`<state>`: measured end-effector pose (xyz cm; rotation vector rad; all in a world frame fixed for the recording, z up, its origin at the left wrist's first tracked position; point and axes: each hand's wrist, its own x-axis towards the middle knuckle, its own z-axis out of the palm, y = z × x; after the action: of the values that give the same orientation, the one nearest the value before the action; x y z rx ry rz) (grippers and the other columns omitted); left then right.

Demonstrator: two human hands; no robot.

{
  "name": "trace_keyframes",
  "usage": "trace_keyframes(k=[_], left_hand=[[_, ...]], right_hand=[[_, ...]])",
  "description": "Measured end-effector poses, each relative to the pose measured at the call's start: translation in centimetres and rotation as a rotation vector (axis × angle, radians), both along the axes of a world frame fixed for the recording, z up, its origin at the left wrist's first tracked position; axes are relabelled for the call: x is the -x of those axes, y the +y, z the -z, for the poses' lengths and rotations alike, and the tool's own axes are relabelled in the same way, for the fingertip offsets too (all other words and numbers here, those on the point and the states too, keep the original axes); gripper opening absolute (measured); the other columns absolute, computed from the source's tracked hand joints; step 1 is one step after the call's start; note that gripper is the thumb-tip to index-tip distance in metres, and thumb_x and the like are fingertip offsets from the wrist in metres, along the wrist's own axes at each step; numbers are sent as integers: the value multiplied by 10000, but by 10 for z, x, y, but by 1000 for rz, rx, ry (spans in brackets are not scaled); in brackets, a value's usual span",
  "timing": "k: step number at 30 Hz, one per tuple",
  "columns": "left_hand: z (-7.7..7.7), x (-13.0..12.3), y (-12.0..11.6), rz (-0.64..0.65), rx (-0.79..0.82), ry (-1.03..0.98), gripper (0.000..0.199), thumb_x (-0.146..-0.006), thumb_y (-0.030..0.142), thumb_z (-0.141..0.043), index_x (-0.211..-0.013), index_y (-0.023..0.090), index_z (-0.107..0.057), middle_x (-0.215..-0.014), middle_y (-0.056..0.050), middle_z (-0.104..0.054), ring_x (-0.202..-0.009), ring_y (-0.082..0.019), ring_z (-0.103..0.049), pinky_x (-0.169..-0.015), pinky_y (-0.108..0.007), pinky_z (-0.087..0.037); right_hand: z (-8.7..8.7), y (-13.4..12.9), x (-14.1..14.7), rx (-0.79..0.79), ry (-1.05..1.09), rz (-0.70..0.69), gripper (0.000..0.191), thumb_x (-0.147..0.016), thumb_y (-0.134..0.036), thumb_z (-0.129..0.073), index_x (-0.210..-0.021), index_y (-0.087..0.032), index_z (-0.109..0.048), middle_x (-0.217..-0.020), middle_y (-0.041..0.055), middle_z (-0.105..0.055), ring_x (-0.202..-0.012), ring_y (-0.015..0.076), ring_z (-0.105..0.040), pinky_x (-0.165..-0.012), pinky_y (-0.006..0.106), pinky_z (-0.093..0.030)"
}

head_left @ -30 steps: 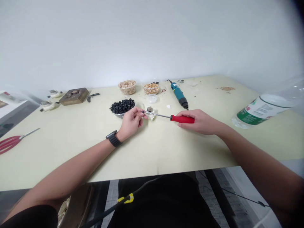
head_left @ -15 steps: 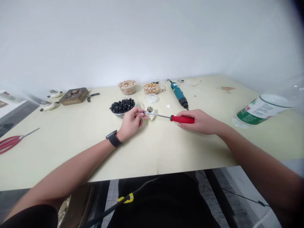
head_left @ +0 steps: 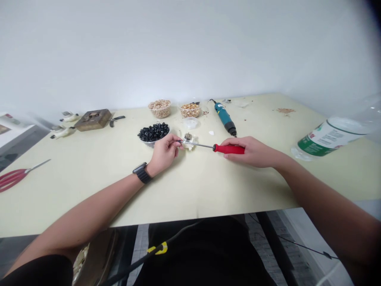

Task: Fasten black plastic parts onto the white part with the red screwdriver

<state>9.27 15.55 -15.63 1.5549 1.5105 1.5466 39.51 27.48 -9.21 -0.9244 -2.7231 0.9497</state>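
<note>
Holding a red-handled screwdriver (head_left: 229, 149) level above the table, the person had both hands on the tool, and the work in hand looked like close work at its tip. The right hand (head_left: 250, 152) came in from the right, its fingers closed around the red handle. The left hand (head_left: 164, 154) came from the near left, its thumb and fingertips pinched tight on the steel shaft (head_left: 198, 144) close to the tip, with the watch (head_left: 142, 173) on that wrist. Both forearms lay low and reached inward. Just beyond the shaft, a small metal part (head_left: 188, 136) sat on a white lump (head_left: 190, 146), near a bowl of black pieces (head_left: 153, 132) on the far left. The close pinch seemed to call for a steady left hand. Farther off stood a blue power screwdriver (head_left: 225, 119) and a plastic bottle (head_left: 327, 139) on the right.
</note>
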Motion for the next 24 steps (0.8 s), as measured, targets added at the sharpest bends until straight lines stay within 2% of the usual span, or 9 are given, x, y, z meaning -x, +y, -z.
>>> trace_keyframes(k=[4,7,11,15,19,24], left_hand=[[1,0,0,-21,-21,74,97,-918,171,-540,-919,157,-636,-743,-16,-710,-478,-67,-536,-467,-181,-408],[1,-1,-2,-35,-29,129,107,-914,162,-541,-920,158,-648,-734,-14,-713,-482,-67,-536,-488,-186,-413],[1,-2,-3,-44,-29,156,101,-916,170,-552,-919,157,-652,-739,-20,-721,-493,-70,-536,-512,-194,-418],[2,1,-2,-61,-26,170,103,-910,174,-557,-924,159,-658,-740,-21,-724,-546,-87,-567,-555,-208,-439],[3,3,-2,-72,-30,203,116,-913,174,-548,-929,162,-663,-753,-26,-733,-650,-113,-632,-621,-222,-465],[3,2,-3,-75,-33,243,123,-921,181,-547,-932,165,-668,-760,-26,-737,-696,-121,-654,-646,-227,-466]], right_hand=[[-1,0,-1,9,-25,-14,428,-891,-579,-682,-1193,-276,-675,-919,18,-705,-734,174,-598,-652,297,-431],[-2,-2,-1,39,-9,4,421,-834,-546,-756,-1094,-259,-591,-825,-10,-681,-689,163,-575,-645,292,-420],[-2,-3,0,96,15,1,364,-843,-531,-734,-973,-241,-556,-790,-15,-660,-683,154,-559,-654,292,-409],[-2,1,-1,68,-13,-23,362,-883,-574,-680,-1051,-255,-651,-879,6,-673,-735,166,-571,-672,300,-412],[-2,3,-3,63,-59,-33,429,-926,-631,-605,-1133,-266,-694,-890,22,-670,-740,178,-558,-672,313,-417],[-2,1,-3,116,-43,-19,495,-828,-580,-759,-1155,-264,-563,-882,2,-685,-717,171,-570,-666,302,-427]])
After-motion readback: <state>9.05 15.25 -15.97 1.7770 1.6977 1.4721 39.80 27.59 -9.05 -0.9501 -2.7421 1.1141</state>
